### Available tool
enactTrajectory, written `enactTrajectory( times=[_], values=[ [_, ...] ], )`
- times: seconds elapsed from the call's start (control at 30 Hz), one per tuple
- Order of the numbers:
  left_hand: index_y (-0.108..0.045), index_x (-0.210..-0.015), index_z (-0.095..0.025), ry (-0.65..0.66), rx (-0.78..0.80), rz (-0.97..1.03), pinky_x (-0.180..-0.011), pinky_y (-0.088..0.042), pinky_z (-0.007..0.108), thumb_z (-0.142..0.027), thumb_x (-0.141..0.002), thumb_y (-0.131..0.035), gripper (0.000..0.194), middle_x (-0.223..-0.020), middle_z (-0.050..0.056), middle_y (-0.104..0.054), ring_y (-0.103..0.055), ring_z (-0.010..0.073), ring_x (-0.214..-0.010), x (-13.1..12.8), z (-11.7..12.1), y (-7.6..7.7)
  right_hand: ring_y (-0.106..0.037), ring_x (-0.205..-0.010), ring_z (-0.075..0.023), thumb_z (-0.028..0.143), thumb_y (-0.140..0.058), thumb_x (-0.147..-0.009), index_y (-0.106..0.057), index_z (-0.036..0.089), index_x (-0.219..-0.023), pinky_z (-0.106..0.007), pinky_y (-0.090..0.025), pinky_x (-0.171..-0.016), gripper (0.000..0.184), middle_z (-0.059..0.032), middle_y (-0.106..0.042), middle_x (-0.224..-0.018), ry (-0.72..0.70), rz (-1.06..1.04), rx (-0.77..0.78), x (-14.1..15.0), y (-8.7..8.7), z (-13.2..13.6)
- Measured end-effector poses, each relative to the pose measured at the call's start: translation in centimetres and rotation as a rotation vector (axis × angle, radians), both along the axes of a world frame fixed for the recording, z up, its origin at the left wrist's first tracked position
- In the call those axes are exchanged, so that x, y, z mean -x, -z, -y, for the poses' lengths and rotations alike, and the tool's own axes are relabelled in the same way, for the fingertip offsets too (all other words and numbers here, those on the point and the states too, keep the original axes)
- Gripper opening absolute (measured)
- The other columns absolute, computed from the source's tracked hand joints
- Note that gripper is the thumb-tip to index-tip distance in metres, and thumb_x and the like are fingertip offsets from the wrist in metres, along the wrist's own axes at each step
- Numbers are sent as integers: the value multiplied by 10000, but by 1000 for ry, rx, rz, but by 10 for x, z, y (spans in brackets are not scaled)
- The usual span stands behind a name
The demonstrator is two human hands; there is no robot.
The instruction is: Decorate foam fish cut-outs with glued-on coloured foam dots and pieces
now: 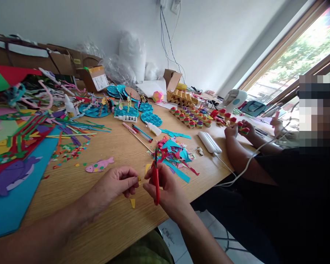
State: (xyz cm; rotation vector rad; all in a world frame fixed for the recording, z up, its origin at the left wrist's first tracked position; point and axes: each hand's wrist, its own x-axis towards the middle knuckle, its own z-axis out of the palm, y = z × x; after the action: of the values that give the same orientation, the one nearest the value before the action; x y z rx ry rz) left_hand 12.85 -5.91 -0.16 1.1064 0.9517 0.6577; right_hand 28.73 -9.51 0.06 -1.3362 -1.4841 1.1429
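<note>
Over the front of the wooden table, my left hand pinches a small yellow paper piece between thumb and fingers. My right hand is closed around red-handled scissors, whose dark blades point up and away from me. The two hands are close together but apart. Below them a yellow scrap lies on the table, and another yellow piece shows partly behind my right hand. A pink paper fish with coloured dots lies beyond my left wrist.
Colourful paper scraps are heaped past my right hand. Glue bottles, pens and blue egg-carton pieces stand farther back. A white power strip trails a cord at right, where another person's hands hold painted carton pieces. Blue sheets lie left.
</note>
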Motion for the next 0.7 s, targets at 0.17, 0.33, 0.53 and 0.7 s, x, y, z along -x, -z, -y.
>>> enactTrajectory(
  times=[0.17,0.33,0.53,0.7],
  values=[
    [-553,-600,-163,90,-120,-103,-413,-341,199,-363,-631,-621,213,-483,-41,-528,-486,90,-436,0,-5,8,-457,-618,-104,176,-599,-684,-458,193,-788,-223,-363,-545,175,32,-506,-704,5,163,-59,7,-3,-11],
    [-545,-620,-172,120,-157,-125,-403,-348,197,-364,-666,-593,203,-529,-34,-545,-508,98,-450,3,-6,10,-474,-610,-102,164,-577,-685,-436,197,-773,-218,-368,-532,169,39,-505,-675,-18,151,-61,9,-1,-16],
    [-565,-693,-165,107,-112,-105,-449,-388,213,-369,-674,-561,205,-597,-13,-571,-514,104,-491,8,-6,3,-472,-578,-88,223,-654,-629,-409,194,-748,-207,-363,-508,274,49,-517,-661,-57,-194,88,6,-3,-22],
    [-543,-712,-169,100,-150,-150,-450,-374,203,-333,-674,-562,170,-560,-46,-505,-478,94,-491,10,-9,5,-457,-569,-77,198,-663,-618,-411,186,-736,-198,-348,-496,278,54,-517,-657,-52,-223,83,6,-6,-24]
  ],
)
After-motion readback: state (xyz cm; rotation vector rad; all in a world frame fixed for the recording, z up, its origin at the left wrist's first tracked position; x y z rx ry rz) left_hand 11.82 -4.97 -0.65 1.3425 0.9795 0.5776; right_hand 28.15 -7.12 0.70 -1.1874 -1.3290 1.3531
